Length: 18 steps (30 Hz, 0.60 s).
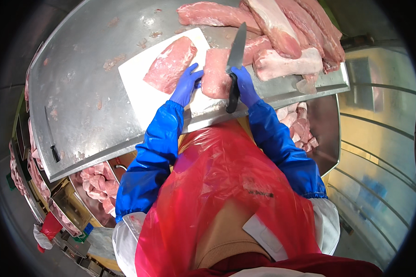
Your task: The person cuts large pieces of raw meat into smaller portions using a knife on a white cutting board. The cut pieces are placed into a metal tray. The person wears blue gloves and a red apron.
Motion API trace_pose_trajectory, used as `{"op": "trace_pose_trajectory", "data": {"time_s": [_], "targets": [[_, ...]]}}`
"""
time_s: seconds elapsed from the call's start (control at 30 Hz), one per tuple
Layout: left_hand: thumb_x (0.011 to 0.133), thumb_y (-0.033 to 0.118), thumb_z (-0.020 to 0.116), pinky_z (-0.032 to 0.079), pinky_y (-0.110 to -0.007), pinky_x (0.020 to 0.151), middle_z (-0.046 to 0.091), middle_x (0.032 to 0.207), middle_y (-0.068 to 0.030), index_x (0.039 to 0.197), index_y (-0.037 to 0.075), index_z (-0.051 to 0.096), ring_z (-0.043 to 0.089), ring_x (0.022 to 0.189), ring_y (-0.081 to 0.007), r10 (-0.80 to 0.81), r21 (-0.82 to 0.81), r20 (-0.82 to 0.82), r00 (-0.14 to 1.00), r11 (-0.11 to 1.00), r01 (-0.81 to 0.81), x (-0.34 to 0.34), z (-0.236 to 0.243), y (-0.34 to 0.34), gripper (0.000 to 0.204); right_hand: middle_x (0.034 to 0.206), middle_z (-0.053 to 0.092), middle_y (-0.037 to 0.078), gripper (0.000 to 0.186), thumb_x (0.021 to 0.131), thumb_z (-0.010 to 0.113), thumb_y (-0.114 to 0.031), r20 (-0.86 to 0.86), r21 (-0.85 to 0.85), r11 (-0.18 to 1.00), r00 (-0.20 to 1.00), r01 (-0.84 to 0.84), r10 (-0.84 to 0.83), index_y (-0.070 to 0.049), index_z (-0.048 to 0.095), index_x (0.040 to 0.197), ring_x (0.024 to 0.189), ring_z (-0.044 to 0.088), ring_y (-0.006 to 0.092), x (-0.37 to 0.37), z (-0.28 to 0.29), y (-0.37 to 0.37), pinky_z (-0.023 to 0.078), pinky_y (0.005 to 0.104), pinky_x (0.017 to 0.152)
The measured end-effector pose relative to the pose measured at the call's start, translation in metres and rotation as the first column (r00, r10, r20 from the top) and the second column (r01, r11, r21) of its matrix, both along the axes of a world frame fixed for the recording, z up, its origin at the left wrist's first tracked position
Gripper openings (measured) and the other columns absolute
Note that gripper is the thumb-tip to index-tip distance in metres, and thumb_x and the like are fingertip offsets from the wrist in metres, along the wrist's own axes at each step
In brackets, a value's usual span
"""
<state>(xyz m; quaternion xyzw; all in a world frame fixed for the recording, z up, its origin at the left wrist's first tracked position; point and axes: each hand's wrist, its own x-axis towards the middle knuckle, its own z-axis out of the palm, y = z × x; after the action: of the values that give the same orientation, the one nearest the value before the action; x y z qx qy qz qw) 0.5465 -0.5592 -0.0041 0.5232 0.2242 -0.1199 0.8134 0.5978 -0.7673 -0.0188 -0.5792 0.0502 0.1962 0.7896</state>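
Meat slab [215, 74] is lying on a white cutting board [138, 87] on the steel counter [78, 106] | left hand [186, 85], fingers spread, is steadying it | right hand [243, 85] is gripping a black-handled knife [235, 60], blade resting on the slab | step: trimming; next cut likely calls for firm bracing.

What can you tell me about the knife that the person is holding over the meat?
The knife has a long, dark, pointed blade and a black handle. The right hand, in a blue glove, grips the handle, with the handle's end sticking out toward the person's body. The blade points away from the person, its tip up over the pile of raw meat at the back of the steel table. It lies across the pink piece of meat that the left hand touches.
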Motion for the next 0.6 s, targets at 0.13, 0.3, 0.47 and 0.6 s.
{"op": "trace_pose_trajectory", "data": {"time_s": [0.13, 0.3, 0.47, 0.6], "targets": [[0.094, 0.013, 0.055, 0.05, -0.023, 0.07, 0.065, 0.099, -0.0067, 0.139, 0.001, 0.042, 0.061, 0.079, -0.0119, -0.03, -0.153, 0.056, 0.998, 0.987, 0.038, 0.011, 0.013, -0.007, 0.049, 0.086, 0.057, -0.001, 0.018, 0.093, 0.056, -0.021, -0.025, 0.006, 0.998, 0.997, -0.066, 0.066, -0.008, 0.06, 0.105, 0.077, 0.053, 0.0091, 0.001, 0.015, 0.006, 0.045, 0.0247, 0.074], [0.095, 0.008, 0.05, 0.049, -0.022, 0.063, 0.064, 0.09, -0.0031, 0.128, 0.003, 0.054, 0.057, 0.071, -0.0093, 0.065, -0.248, 0.256, 0.965, 0.969, 0.001, 0.006, 0.084, -0.018, 0.034, 0.092, 0.059, -0.001, 0.021, 0.091, 0.057, -0.023, -0.247, 0.371, 0.927, 0.956, -0.059, 0.159, -0.01, 0.059, 0.108, 0.084, 0.057, 0.0104, -0.006, 0.041, -0.007, 0.046, 0.0254, 0.081], [0.101, 0.041, 0.044, 0.048, -0.031, 0.095, 0.061, 0.122, -0.0078, 0.138, 0.005, 0.048, 0.059, 0.111, -0.0194, 0.192, -0.222, -0.092, 0.977, 0.952, -0.208, 0.001, 0.068, -0.036, 0.051, 0.097, 0.058, -0.001, 0.032, 0.089, 0.057, -0.024, 0.01, 0.208, 0.949, 0.97, -0.238, 0.242, -0.007, 0.058, 0.117, 0.09, 0.054, 0.0096, -0.002, 0.068, -0.006, 0.043, 0.025, 0.086], [0.104, 0.053, 0.027, 0.047, -0.03, 0.089, 0.058, 0.115, -0.006, 0.131, 0.006, 0.052, 0.055, 0.105, -0.0161, 0.078, 0.009, 0.379, 0.922, 0.996, -0.088, -0.013, 0.044, -0.129, 0.059, 0.099, 0.059, 0.0, 0.034, 0.088, 0.057, -0.019, 0.001, -0.089, 0.989, 0.993, -0.115, 0.116, -0.003, 0.059, 0.118, 0.088, 0.053, 0.0103, -0.01, 0.091, -0.077, 0.045, 0.0276, 0.081]]}}
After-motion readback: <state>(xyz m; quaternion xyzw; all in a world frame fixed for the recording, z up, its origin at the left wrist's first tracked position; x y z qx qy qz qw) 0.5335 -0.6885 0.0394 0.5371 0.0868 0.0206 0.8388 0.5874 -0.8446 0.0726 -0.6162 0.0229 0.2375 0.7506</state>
